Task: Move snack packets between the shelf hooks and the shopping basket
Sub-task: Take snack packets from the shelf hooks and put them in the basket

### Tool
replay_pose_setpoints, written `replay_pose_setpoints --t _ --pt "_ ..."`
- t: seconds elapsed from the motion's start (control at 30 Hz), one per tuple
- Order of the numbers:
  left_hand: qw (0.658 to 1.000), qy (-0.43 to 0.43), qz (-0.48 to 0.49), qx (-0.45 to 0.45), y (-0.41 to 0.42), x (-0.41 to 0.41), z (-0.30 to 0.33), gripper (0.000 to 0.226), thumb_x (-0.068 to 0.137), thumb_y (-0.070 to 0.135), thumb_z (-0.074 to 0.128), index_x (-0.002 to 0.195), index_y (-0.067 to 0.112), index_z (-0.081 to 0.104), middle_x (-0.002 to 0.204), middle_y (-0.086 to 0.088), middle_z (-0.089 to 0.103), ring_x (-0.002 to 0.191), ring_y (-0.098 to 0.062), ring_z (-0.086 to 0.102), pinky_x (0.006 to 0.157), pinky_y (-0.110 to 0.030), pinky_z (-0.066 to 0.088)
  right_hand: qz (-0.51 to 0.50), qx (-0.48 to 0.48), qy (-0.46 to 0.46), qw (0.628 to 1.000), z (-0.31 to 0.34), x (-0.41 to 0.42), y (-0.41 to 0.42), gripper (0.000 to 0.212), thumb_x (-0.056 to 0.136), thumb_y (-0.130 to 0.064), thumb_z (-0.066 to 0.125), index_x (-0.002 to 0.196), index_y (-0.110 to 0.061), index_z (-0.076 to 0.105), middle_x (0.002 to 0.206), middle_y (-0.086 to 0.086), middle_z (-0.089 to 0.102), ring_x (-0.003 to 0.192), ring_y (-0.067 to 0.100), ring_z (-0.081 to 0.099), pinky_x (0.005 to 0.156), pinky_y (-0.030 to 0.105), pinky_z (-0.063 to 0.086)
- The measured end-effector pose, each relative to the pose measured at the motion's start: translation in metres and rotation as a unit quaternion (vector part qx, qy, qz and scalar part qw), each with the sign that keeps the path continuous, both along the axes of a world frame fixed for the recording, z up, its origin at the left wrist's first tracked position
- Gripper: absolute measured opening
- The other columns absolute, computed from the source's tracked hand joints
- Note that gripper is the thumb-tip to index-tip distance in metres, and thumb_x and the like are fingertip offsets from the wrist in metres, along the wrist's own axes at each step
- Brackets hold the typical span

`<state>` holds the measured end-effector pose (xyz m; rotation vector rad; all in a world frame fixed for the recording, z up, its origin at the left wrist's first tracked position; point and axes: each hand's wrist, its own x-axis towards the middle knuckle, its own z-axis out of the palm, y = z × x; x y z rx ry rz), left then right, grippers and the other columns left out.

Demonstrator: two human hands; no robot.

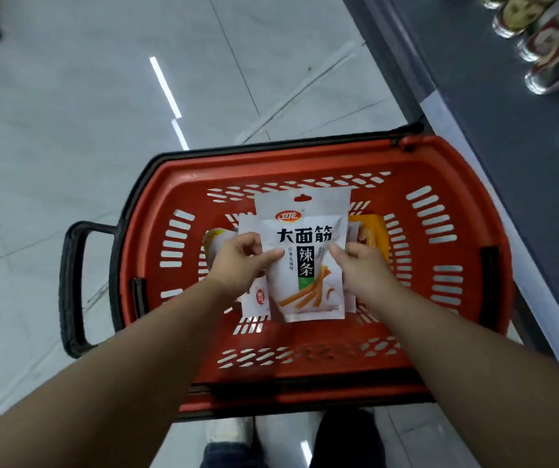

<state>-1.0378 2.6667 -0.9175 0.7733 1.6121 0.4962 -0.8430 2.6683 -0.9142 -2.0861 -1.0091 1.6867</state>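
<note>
You hold a white packet (305, 265) over the red basket (494, 238), with your left hand (242, 261) and right hand (360, 265) each pinching a side in their fingers (273, 255). More packets (257, 298) lie under it in the basket. The hooks are out of view, so you cannot tell how many are left to move.

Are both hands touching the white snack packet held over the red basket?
Touching. The head view shows the left hand and right hand pinching the white snack packet at its side edges, thumbs on its front.
</note>
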Motion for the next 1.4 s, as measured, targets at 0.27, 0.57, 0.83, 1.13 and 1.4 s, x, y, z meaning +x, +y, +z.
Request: replay_pose_setpoints --t 0.27,0.57,0.83,1.13,1.4 --pt "0.991 -0.025 -0.072 0.106 0.071 0.001 0.190 0.013 0.086 0.009 0.069 0.096 0.002 0.072 0.089 -0.013 0.074 0.082 -0.027 0.071 0.075 -0.036 0.060 -0.033 0.113 0.022 0.993 0.164 0.015 0.045 0.045 0.072 -0.052 0.063 0.084 -0.009 0.060 0.088 0.024 0.068 0.078 0.034 0.068 0.078 0.060 0.053" --pt "0.943 -0.037 -0.167 0.286 0.126 0.022 0.488 0.004 0.083 0.011 0.072 0.084 0.008 0.072 0.071 -0.001 0.071 0.062 -0.009 0.063 0.070 -0.026 0.058 -0.084 0.257 0.029 0.962 0.476 0.041 0.068 0.030 0.093 -0.019 0.058 0.089 0.010 0.051 0.072 0.017 0.048 0.059 0.022 0.051 0.059 0.030 0.045" --pt "0.877 -0.044 -0.228 0.421 0.115 0.068 0.747 0.005 0.082 0.017 0.075 0.081 0.013 0.073 0.084 -0.009 0.075 0.075 -0.021 0.069 0.072 -0.032 0.059 -0.128 0.403 -0.095 0.901 0.736 0.075 0.026 0.031 0.091 -0.027 0.060 0.082 0.003 0.058 0.066 0.011 0.058 0.065 0.029 0.060 0.076 0.046 0.056" --pt "0.800 -0.082 -0.289 0.520 0.075 0.150 0.924 0.007 0.085 0.020 0.071 0.087 0.013 0.071 0.075 0.004 0.075 0.075 -0.016 0.072 0.057 -0.023 0.056 -0.186 0.495 -0.166 0.832 0.908 0.144 -0.045 0.030 0.092 -0.025 0.058 0.066 -0.012 0.050 0.067 0.006 0.049 0.062 0.016 0.046 0.057 0.023 0.036" --pt "0.762 -0.122 -0.337 0.540 0.031 0.280 0.972 0.008 0.083 0.026 0.073 0.086 0.018 0.073 0.076 0.004 0.075 0.077 -0.020 0.071 0.059 -0.027 0.053 -0.238 0.506 -0.246 0.792 0.957 0.241 -0.123 0.033 0.095 -0.026 0.054 0.075 0.000 0.055 0.068 0.010 0.051 0.055 0.018 0.045 0.052 0.021 0.036"
